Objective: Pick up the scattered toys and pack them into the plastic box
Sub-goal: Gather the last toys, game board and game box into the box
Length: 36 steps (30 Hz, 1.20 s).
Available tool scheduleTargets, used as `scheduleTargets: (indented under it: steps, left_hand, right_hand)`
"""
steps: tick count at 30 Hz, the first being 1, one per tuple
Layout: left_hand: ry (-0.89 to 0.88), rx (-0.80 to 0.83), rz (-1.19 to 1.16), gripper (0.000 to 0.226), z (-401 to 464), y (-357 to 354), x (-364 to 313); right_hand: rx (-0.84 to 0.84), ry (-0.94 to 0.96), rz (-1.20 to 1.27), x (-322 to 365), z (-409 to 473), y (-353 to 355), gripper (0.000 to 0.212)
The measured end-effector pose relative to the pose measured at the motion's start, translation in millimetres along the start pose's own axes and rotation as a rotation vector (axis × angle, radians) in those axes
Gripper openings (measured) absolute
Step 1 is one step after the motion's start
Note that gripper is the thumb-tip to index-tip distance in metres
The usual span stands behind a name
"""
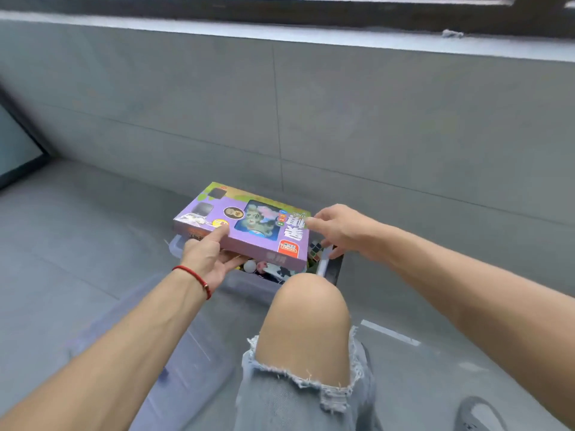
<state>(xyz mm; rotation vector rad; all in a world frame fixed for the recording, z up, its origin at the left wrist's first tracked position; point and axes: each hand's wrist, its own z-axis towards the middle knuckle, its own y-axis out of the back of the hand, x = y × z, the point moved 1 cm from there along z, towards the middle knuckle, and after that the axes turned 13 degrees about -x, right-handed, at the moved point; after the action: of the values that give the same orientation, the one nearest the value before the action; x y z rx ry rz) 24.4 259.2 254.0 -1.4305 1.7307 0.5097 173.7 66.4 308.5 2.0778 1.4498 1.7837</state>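
Grey floor; left hand (203, 258) grips purple toy box (245, 225) lying flat, long axis left-right; right hand (337, 228) loose.

Toy carton (249, 228): lilac-purple, green top band, red label, pale green figure in a blue window. Plastic box (249, 286): clear, with faint lilac tint. Puzzle cube (315, 251): multicoloured squares. Ball (249, 266): white. Wrist cord (194, 276): red. Jeans (305, 396): light blue, frayed. Floor (62, 259) and wall (280, 104): grey tile.
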Motion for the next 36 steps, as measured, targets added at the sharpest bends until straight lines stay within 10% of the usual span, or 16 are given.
scheduleTargets:
  steps: [12, 27, 36]
  left_hand:
    - [-0.059, -0.137, 0.674, 0.043, 83, -60, 54]
    - [-0.448, 0.916, 1.455, 0.021, -138, -277, 131]
    - [-0.548, 1.146, 1.818, 0.042, -235, -378, 318]
  right_hand:
    - [-0.32, -0.175, -0.212, -176, -24, 169, 0.017]
    - [-0.437, -0.84, -0.325, -434, -116, 262, 0.03]
    - [-0.847, -1.23, 0.648, -543, -129, 201, 0.041]
